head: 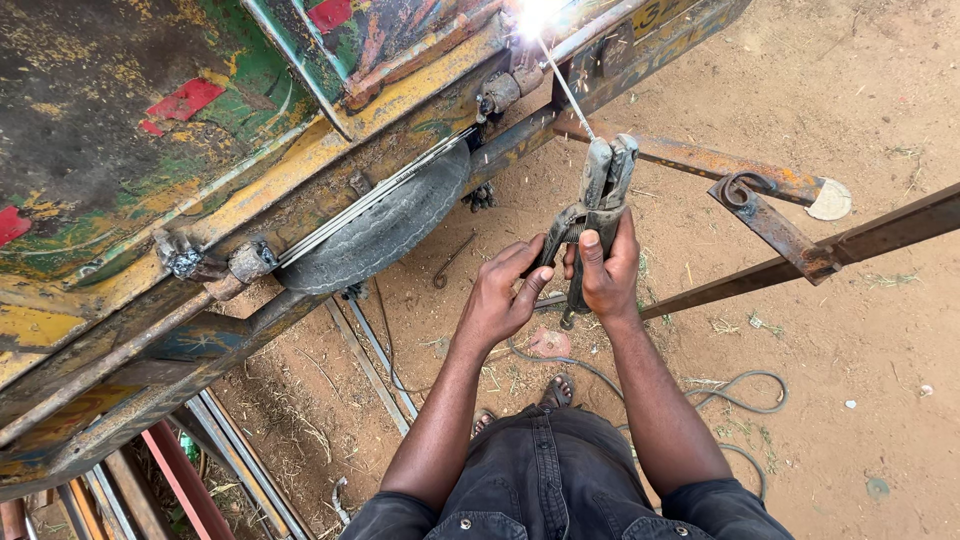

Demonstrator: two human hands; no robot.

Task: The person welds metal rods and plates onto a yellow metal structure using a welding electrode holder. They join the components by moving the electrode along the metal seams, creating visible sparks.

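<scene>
Dirt yard; left hand (503, 292), right hand (607, 270) grip electrode holder (596, 205) raised.

Both hands grip a welding electrode holder (592, 215): the left hand (505, 290) closes on its left handle, the right hand (606, 270) on the right. The welding rod (565, 88) slants up-left to a bright arc (535, 15) on the painted vehicle frame (330, 130). A cable (735, 405) lies on the dirt ground (850, 330).

Outdoor welding yard: dirt ground (850, 60), rusty steel bars (880, 232), welding arc (535, 15).
</scene>
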